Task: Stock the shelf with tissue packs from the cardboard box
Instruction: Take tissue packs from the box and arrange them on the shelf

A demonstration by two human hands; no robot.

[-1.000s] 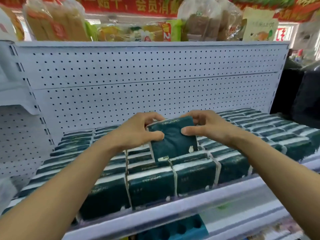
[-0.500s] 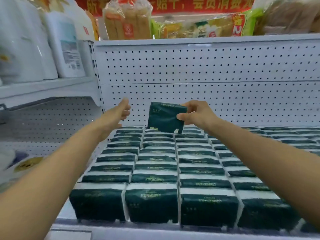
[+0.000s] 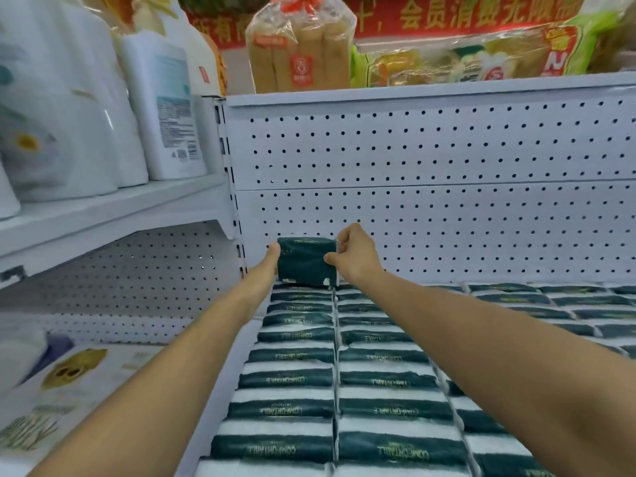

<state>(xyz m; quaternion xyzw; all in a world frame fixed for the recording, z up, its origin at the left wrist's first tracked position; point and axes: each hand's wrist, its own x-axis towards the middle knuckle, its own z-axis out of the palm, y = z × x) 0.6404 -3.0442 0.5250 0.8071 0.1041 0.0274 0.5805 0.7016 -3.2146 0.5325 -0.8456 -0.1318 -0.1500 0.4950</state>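
"COMFORTABLE" in gold on green tissue packs; "会员消费无" on red banner.

A shop: pegboard shelving stocked with rows of tissue packs.

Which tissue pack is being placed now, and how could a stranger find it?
Start at the white pegboard back wall and follow it down to its left end. There the tissue pack stands upright between the left hand and right hand. The other packs lie in rows before it.

2 bare forearms, apparently no sleeves.
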